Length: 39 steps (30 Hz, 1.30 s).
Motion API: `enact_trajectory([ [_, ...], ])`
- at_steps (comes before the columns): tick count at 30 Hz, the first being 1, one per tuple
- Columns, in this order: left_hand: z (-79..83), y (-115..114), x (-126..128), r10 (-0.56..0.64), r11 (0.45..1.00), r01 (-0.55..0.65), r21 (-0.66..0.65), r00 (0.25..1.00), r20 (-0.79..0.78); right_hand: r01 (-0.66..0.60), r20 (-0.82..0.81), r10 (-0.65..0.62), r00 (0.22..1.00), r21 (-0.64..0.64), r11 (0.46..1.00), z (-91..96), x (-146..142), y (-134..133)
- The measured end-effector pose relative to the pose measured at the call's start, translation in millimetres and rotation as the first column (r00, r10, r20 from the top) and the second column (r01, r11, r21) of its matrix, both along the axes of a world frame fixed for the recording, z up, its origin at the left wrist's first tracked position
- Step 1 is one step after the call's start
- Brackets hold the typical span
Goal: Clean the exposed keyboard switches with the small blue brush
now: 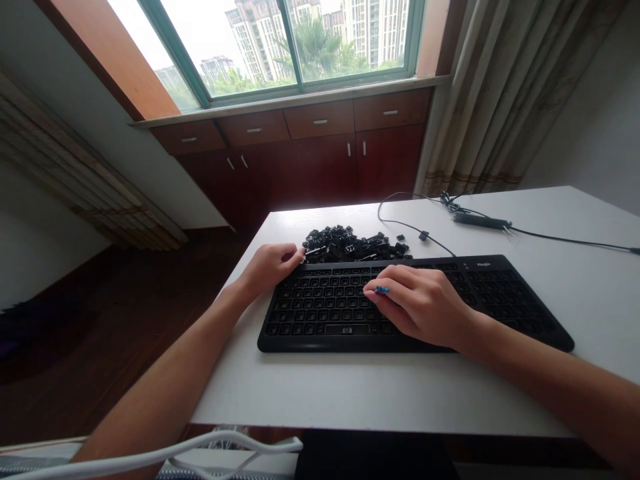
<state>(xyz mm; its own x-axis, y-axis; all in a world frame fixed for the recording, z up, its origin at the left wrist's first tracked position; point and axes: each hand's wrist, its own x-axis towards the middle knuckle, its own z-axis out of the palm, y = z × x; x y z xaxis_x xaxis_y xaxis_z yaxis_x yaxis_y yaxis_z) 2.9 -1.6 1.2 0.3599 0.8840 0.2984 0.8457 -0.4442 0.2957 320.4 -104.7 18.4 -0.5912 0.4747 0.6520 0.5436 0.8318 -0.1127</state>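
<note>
Looking down at a white table [350, 400], we see a black keyboard [320, 313] lying flat across it, its long side towards us. A pile [355, 245] of loose black keycaps sits on the table at twelve o'clock from the keyboard's middle, touching its far edge. Our left hand [267, 267] rests at ten o'clock from that middle, by the keyboard's far left corner, fingers curled inward with the tips against the pile's left end; we cannot tell whether they pinch a cap or only touch it. Our right hand [420, 303] lies over the keyboard just right of its middle, knuckles up, with thumb and forefinger pinched on a small blue tool [381, 290]. The tool's tip points to nine o'clock and sits just above the middle rows; whether it touches them we cannot tell. A thin black cable [415, 230] loops on the table at one o'clock from the keyboard, and farther right lies a dark slim bar [483, 221] with more cord running off to three o'clock. Beyond the table, at twelve o'clock, stand a dark wooden cabinet [320, 160] and a window [300, 40], with a curtain [500, 100] at two o'clock.
</note>
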Motion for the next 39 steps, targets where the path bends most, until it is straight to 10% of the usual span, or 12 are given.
enact_trajectory([
  [39, 0.8, -1.0, 0.4, 0.007, 1.000, -0.006, -0.018, 1.000, 0.015, -0.052, 0.028, 0.053, 0.998, -0.017, 0.998, -0.3, -0.8, -1.1],
])
